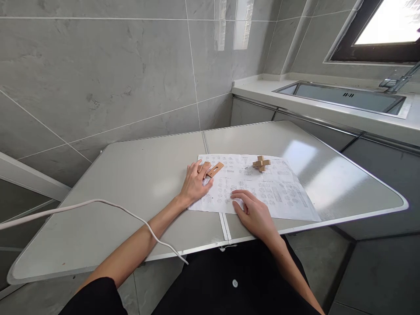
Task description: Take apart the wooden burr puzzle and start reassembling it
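Observation:
A large white sheet [226, 203] printed with small diagrams lies on the folding table. My left hand [194, 186] rests at the sheet's left side, fingers stretched out over flat wooden puzzle pieces. One slotted piece [215, 169] shows to the right of those fingers; the others are partly hidden under them. My right hand [254, 214] lies on the lower middle of the sheet, thumb and index finger apart, with nothing held. Farther back on the paper stands a cross-shaped wooden burr puzzle [261, 163], assembled, touched by neither hand.
The grey folding table [157, 175] has a seam down its middle and a light metal rim. A white cable [98, 201] passes over my left forearm. At the right back, a counter holds a sink [341, 98] and a faucet [393, 83]. A tiled wall rises behind.

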Tool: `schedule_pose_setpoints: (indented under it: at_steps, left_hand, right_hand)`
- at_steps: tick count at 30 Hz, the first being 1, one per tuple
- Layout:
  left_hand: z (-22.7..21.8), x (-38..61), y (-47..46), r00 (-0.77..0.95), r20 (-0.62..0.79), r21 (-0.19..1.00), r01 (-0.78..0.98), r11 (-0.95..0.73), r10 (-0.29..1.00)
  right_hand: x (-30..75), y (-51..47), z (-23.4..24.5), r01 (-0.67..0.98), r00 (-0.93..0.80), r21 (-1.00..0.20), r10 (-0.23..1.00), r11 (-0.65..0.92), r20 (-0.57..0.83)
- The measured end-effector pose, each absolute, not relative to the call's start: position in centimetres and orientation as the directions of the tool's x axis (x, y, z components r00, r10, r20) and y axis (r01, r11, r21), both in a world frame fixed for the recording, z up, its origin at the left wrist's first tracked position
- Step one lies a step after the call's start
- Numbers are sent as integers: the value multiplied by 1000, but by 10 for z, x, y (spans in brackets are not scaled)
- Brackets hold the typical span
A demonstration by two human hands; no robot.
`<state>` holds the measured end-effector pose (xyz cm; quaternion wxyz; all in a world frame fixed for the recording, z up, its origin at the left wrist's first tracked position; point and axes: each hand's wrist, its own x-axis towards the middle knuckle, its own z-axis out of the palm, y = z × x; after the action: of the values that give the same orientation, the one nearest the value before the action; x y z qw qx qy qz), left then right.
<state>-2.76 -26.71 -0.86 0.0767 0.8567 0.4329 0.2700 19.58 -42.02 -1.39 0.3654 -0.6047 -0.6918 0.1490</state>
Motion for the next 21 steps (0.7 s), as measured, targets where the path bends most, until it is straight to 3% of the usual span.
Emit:
schedule_pose_setpoints:
  at_steps: [8,16,21]
  left_hand:
    - [-3,-28,-269,565,322,420,634,-649,760]
    - [3,-29,-267,720,243,343,563,-752,650]
    - [2,-27,-266,716,219,311,593,-743,663]
  right_hand:
    - [195,-421,-11,724,6,-654,947,217,321]
    - [195,-421,-12,721,6,-659,948,215,317]
    - [195,-421,-12,719,8,-660,948,217,319]
